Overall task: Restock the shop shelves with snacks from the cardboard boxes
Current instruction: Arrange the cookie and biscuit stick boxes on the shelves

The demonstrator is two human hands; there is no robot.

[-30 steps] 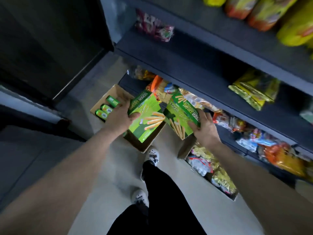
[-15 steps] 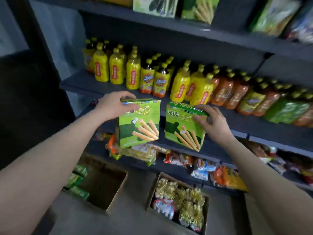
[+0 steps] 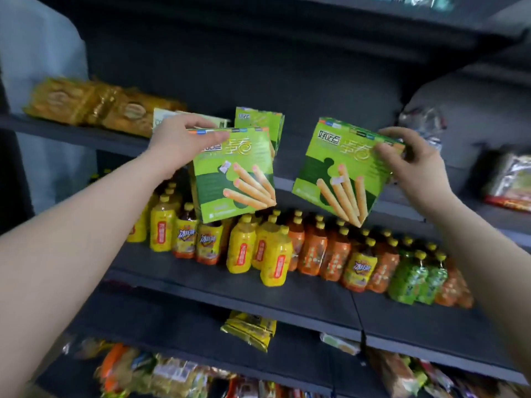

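My left hand grips the top left corner of a green biscuit-stick box, held upright in front of the dark shelf. My right hand grips the top right corner of a second green box, tilted to the right. Both boxes hang in the air at the level of that shelf's front edge. Another green box of the same kind stands on the shelf just behind the left one. The cardboard boxes are out of view.
Yellow-wrapped biscuit packs lie on the same shelf at the left, foil bags at the right. The shelf below carries several yellow, orange and green drink bottles. Lower shelves hold snack bags.
Both hands have lifted their boxes from the bottle shelf's level up to the shelf above. The view has tilted upward, and the floor boxes have dropped out of sight.
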